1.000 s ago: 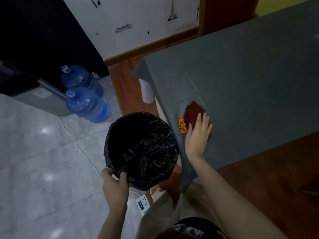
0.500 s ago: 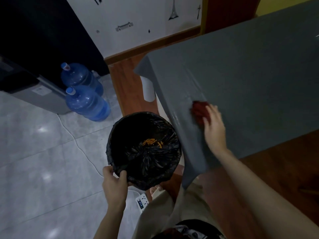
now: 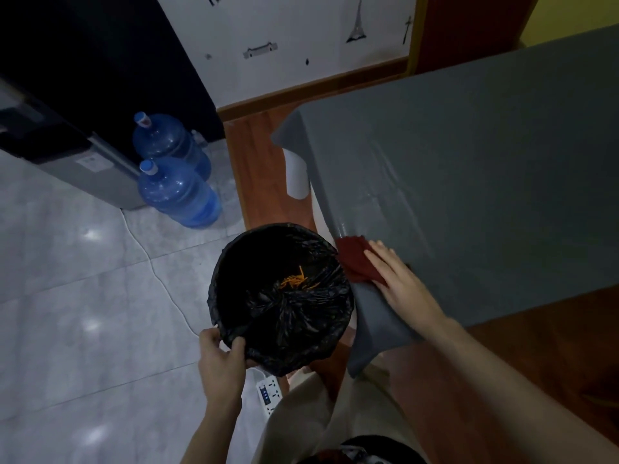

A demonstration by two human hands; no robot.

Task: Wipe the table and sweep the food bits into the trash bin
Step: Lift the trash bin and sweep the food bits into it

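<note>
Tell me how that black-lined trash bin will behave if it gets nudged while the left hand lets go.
The trash bin looks light: only a few orange food bits lie in its liner, so a nudge would probably slide or tip it. The left hand grips just the rim, and the loose, crinkled bag there may slip. Its round body could roll if it falls.

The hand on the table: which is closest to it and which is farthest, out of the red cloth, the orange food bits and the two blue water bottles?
From the right hand:
1. Red cloth, under its fingers at the table edge.
2. Orange food bits, left, inside the trash bin.
3. Blue water bottles, far left on the floor.
</note>
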